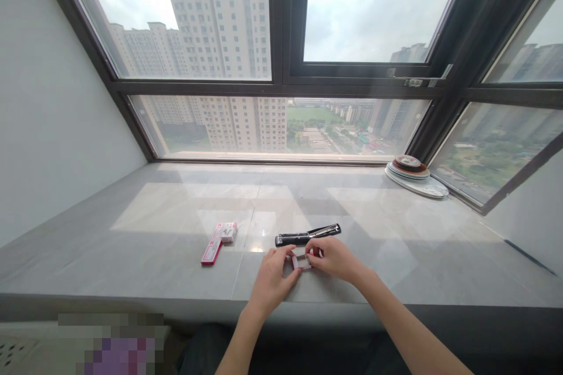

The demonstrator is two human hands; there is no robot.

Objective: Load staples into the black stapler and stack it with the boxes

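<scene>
Near the sill's front edge, my left hand (273, 276) grips a small open box (301, 262) with a pinkish-red side, thumb and fingers on its left end. My right hand (331, 256) is closed in a pinch at the right end of the same box. Whatever lies between its fingertips is too small to make out. Just beyond both hands rests a black stapler (292, 239), its top swung open and the metal inside showing.
To the left lie a flat red-and-white box (212, 252) and a small white-and-pink box (229, 232), touching. A stack of plates (416, 179) stands in the far right corner by the window. The grey sill's front edge (176, 303) runs close below my hands.
</scene>
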